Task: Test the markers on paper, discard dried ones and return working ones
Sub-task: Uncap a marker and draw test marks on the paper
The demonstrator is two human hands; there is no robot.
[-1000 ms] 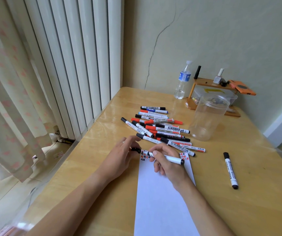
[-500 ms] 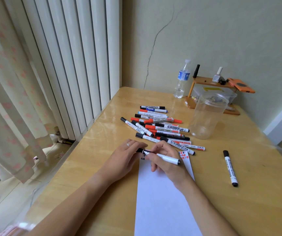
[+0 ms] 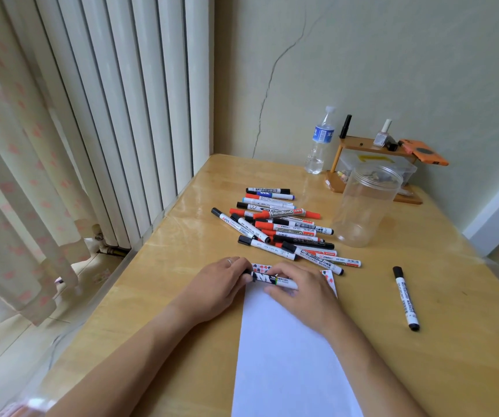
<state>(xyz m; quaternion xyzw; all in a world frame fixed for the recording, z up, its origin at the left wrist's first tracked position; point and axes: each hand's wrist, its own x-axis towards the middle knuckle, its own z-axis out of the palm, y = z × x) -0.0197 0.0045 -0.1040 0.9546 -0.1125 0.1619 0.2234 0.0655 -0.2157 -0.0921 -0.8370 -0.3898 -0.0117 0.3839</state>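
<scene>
**Both hands on one marker above the paper**

A white marker (image 3: 274, 279) lies crosswise over the top end of the paper (image 3: 287, 350), held at both ends. The left hand (image 3: 222, 281) pinches its black capped end, and the right hand (image 3: 301, 288) curls its fingers round the barrel. Whether the cap is seated or parted from the barrel cannot be told, since fingers cover the joint. Red and black scribbles show on the paper's far edge, partly hidden by the hands.

Just beyond the hands lies the pile of markers (image 3: 281, 230), red-capped, black-capped and one blue, strewn across each other on the counter (image 3: 182, 236). The nearest of them almost reach the paper's top edge. To the right of the pile stands a clear plastic jar (image 3: 365, 206), upright and lidless; nothing is seen inside it. A single black marker (image 3: 406, 297) lies apart on the right, well clear of both pile and paper.

Behind the jar stands a small wooden shelf (image 3: 371, 144) against the wall, with a clear box beneath it whose contents are too small to make out. On the shelf are a small bottle (image 3: 383, 133), a black pen (image 3: 345, 126) and an orange phone (image 3: 424, 153). A water bottle (image 3: 320, 139) stands left of the shelf. Left of the counter are a white radiator (image 3: 115, 115) and a curtain (image 3: 10, 176).
</scene>
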